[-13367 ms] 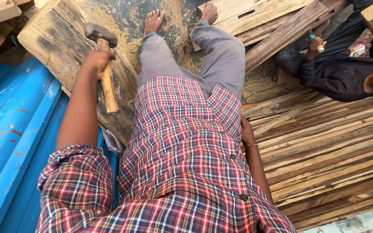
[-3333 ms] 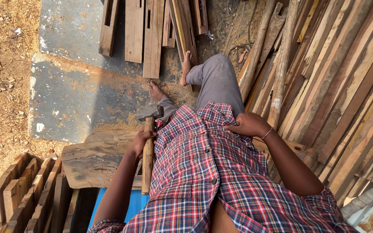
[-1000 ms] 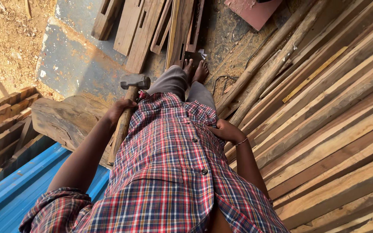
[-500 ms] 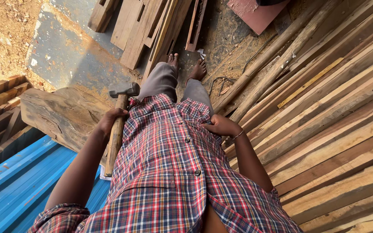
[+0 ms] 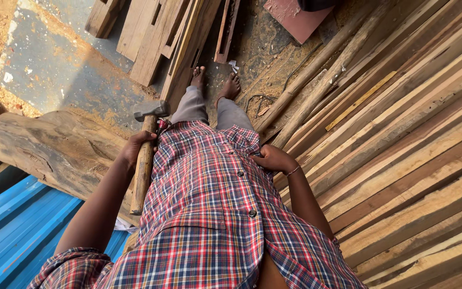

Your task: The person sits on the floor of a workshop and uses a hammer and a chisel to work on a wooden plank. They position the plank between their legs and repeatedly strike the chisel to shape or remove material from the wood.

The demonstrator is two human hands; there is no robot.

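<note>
Below the head camera, the left hand [image 5: 136, 147] is wrapping its fingers tightly around the wooden handle of a hammer [image 5: 145, 155], holding it upright beside the hip with the metal head at the top, just above a thick weathered log [image 5: 54, 152] that is lying next to blue corrugated sheeting [image 5: 12, 230]. The right hand [image 5: 274, 159] is resting against the plaid shirt [image 5: 209, 214] at the waist, its fingers curling loosely inward and gripping nothing visible, while stacked timber planks [image 5: 402, 144] are lying to the right.
</note>
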